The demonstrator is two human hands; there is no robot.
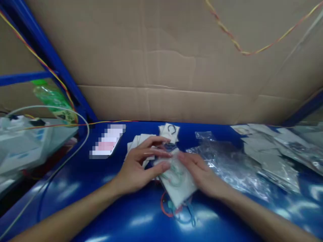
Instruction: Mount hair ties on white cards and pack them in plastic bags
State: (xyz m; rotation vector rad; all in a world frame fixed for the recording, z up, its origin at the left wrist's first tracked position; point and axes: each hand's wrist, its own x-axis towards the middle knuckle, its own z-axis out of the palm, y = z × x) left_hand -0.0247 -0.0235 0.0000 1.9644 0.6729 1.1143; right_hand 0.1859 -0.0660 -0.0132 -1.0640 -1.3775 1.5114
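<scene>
Both hands hold a clear plastic bag with a white card and a pale green cord-like item in it, tilted above the blue table. My left hand pinches its upper left part between thumb and fingers. At the upper right edge, my right hand has its fingers closed on the bag. Red and teal bands lie on the table just below the bag. White cards are partly hidden behind my left hand. A card with a dark ring-shaped item lies beyond the hands.
Clear empty bags spread to the right, beside packed white cards. A phone lies at the left. A cable curves past a green bottle. Cardboard stands behind the blue table.
</scene>
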